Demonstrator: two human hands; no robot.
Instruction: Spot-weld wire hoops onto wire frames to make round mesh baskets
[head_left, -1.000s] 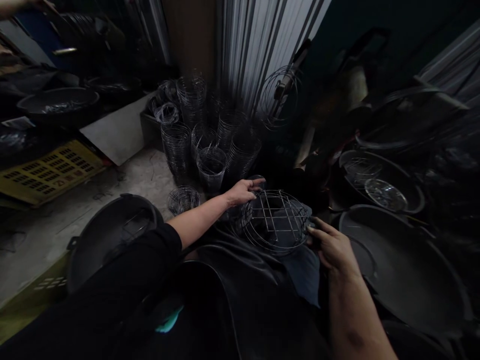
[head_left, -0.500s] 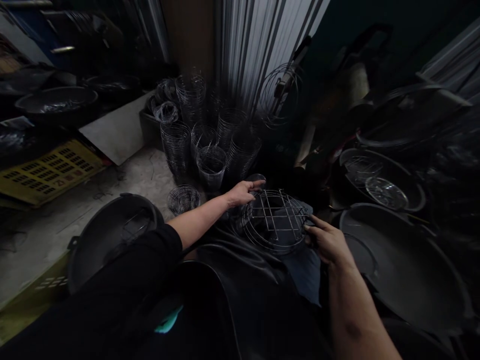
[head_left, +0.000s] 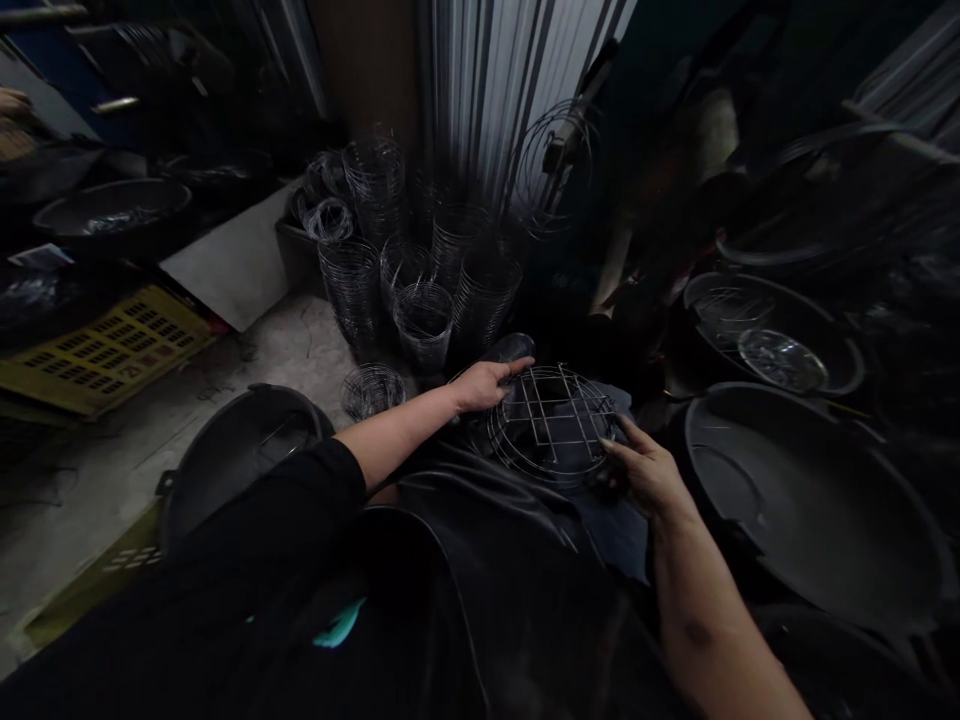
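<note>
Across wire rack (head_left: 553, 420) | two bars (head_left: 541, 412) slant away leftward | right hand (head_left: 651, 472) pinches rim (head_left: 517, 466) | left hand (head_left: 480, 387): grip unclear

Worn here are a black short-sleeved top (head_left: 247, 540) (one teal patch (head_left: 341, 624) shows) and a glossy black apron (head_left: 540, 600).

The wire grid (head_left: 550, 425) lies at centre, between left hand (head_left: 480, 386) and right hand (head_left: 646, 468); ring stacks (head_left: 424, 325) stand behind it, upper centre. A crate (head_left: 112, 350) occupies the left edge, a pan (head_left: 225, 470) the lower left; at right, a second pan (head_left: 810, 500) lies before a third pan (head_left: 806, 320).
</note>
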